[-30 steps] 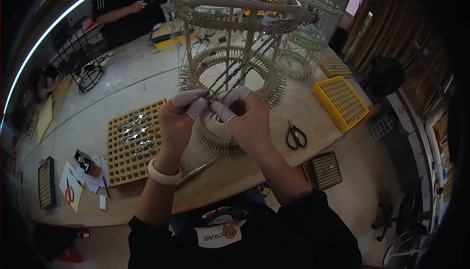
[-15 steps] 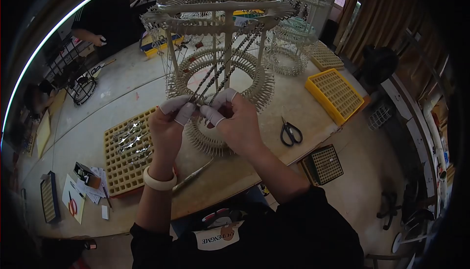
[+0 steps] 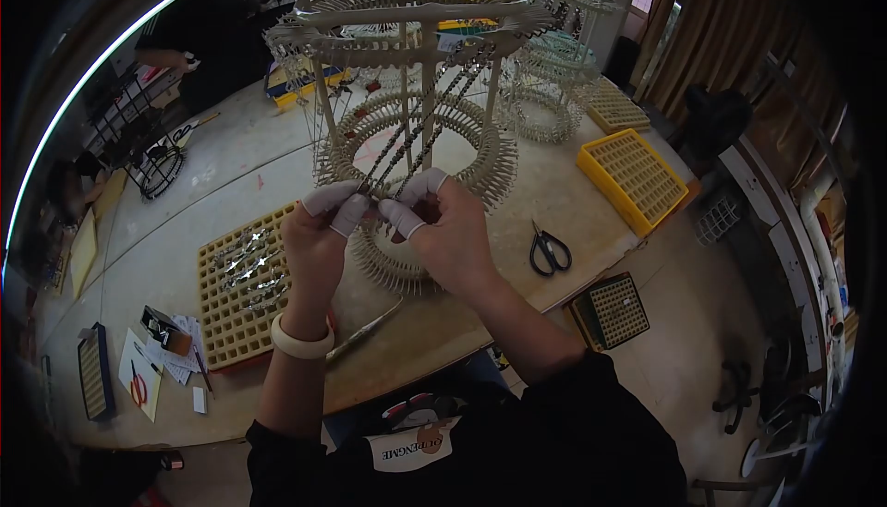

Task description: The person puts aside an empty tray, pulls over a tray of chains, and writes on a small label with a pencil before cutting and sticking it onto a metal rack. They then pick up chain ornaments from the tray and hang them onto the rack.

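A tall cream-coloured rack (image 3: 404, 15) with rings of outward prongs stands on the table before me. Several dark beaded chains (image 3: 427, 124) slant from its upper ring down to my fingertips. White covers wrap the thumb and fingers of both hands. My left hand (image 3: 314, 239) pinches the chains' lower ends just above the rack's lower ring (image 3: 393, 271). Right beside it, almost touching, my right hand (image 3: 453, 235) pinches at the same spot. The exact ends between the fingertips are too small to make out.
Left of my arm lies a yellow gridded tray (image 3: 236, 327) with shiny pieces. Black-handled scissors (image 3: 551, 253) lie right, near a yellow crate (image 3: 637, 184). A tweezer-like tool (image 3: 365, 330) lies near the front edge. Another rack (image 3: 545, 73) stands behind; a person (image 3: 199, 41) is across the table.
Almost nothing differs. Both hands keep their pinch at the same place, and the view has shifted very slightly.
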`<act>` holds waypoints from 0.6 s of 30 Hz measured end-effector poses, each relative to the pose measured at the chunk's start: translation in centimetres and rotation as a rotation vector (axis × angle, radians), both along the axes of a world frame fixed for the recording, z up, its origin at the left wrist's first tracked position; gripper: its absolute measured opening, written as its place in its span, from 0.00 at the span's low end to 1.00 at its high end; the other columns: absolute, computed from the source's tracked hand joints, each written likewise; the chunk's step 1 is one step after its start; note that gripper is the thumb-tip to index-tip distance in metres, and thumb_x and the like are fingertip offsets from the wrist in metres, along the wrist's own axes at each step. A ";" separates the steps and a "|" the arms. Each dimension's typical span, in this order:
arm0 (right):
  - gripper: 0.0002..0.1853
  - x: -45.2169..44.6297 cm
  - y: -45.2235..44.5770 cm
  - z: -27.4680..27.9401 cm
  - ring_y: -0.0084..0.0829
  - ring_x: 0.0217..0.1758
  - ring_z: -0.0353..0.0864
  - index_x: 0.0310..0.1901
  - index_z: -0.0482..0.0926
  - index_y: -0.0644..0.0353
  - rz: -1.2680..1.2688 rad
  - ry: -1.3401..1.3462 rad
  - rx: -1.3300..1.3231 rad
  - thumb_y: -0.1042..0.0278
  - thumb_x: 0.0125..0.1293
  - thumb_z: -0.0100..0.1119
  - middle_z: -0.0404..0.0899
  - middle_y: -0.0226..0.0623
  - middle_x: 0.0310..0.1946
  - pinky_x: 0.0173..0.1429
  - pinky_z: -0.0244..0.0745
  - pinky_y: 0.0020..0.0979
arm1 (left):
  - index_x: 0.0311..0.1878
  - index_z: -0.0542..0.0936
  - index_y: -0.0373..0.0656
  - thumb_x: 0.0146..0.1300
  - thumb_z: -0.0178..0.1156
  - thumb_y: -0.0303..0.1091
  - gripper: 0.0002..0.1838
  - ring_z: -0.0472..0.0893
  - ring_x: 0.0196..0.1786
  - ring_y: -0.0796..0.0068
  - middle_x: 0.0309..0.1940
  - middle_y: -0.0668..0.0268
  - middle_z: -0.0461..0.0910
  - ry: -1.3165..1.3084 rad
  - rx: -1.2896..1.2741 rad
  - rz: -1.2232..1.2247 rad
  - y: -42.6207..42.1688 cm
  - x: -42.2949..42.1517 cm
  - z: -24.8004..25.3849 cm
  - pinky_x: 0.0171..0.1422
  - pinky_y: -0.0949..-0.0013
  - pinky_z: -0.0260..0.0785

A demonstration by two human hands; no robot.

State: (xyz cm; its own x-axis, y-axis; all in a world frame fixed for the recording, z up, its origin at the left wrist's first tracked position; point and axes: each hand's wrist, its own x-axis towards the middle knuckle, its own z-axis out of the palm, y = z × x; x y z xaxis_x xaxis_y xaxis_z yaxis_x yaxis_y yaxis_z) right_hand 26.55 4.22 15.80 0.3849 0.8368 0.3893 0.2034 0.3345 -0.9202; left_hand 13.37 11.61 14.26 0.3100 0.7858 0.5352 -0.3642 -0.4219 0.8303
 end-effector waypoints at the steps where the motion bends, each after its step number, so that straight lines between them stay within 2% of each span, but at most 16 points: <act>1: 0.08 0.0 0.0 0.0 0.15 0.28 0.74 0.30 0.70 0.64 0.004 0.002 0.012 0.76 0.59 0.61 0.74 0.28 0.25 0.29 0.76 0.22 | 0.43 0.78 0.32 0.58 0.60 0.19 0.10 0.80 0.37 0.78 0.34 0.63 0.81 -0.007 -0.005 -0.002 0.0 0.1 0.0 0.45 0.76 0.73; 5: 0.07 0.2 -0.8 0.6 0.15 0.28 0.74 0.31 0.71 0.63 -0.007 -0.019 -0.002 0.77 0.58 0.62 0.74 0.27 0.25 0.30 0.73 0.20 | 0.43 0.78 0.32 0.58 0.60 0.19 0.09 0.80 0.37 0.78 0.34 0.63 0.81 -0.022 -0.013 -0.026 -0.3 0.2 0.1 0.45 0.76 0.73; 11: 0.15 2.8 -4.1 4.5 0.15 0.27 0.72 0.38 0.77 0.62 -0.134 -0.278 -0.125 0.66 0.52 0.69 0.74 0.28 0.26 0.32 0.68 0.19 | 0.43 0.78 0.33 0.57 0.60 0.20 0.09 0.80 0.37 0.79 0.34 0.64 0.81 0.057 0.052 0.045 -1.9 0.7 0.5 0.44 0.76 0.73; 13: 0.22 3.8 -4.3 5.7 0.26 0.28 0.75 0.37 0.76 0.67 -0.318 -0.242 0.020 0.58 0.49 0.70 0.76 0.38 0.29 0.32 0.70 0.27 | 0.42 0.79 0.34 0.57 0.61 0.20 0.09 0.80 0.36 0.80 0.34 0.65 0.81 0.095 0.063 0.058 -2.5 1.0 0.4 0.44 0.77 0.72; 15: 0.19 4.8 -4.0 6.3 0.25 0.30 0.74 0.39 0.77 0.66 -0.383 -0.224 0.067 0.61 0.51 0.69 0.75 0.37 0.32 0.33 0.69 0.26 | 0.41 0.79 0.35 0.57 0.61 0.20 0.09 0.79 0.36 0.81 0.34 0.66 0.81 0.120 0.074 0.075 -3.0 1.4 0.5 0.43 0.78 0.72; 17: 0.14 5.9 -3.2 6.7 0.24 0.30 0.74 0.38 0.78 0.63 -0.506 -0.368 0.434 0.64 0.53 0.67 0.74 0.34 0.31 0.33 0.68 0.25 | 0.41 0.79 0.36 0.56 0.62 0.20 0.08 0.79 0.35 0.82 0.33 0.67 0.81 0.142 0.085 0.094 -3.3 1.8 0.6 0.42 0.78 0.71; 18: 0.10 5.8 -3.0 7.1 0.22 0.30 0.72 0.36 0.79 0.61 -0.509 -0.336 0.506 0.69 0.54 0.65 0.73 0.31 0.29 0.33 0.66 0.22 | 0.40 0.80 0.36 0.56 0.62 0.21 0.08 0.78 0.34 0.83 0.32 0.68 0.81 0.163 0.123 0.134 -3.4 1.9 0.5 0.41 0.78 0.70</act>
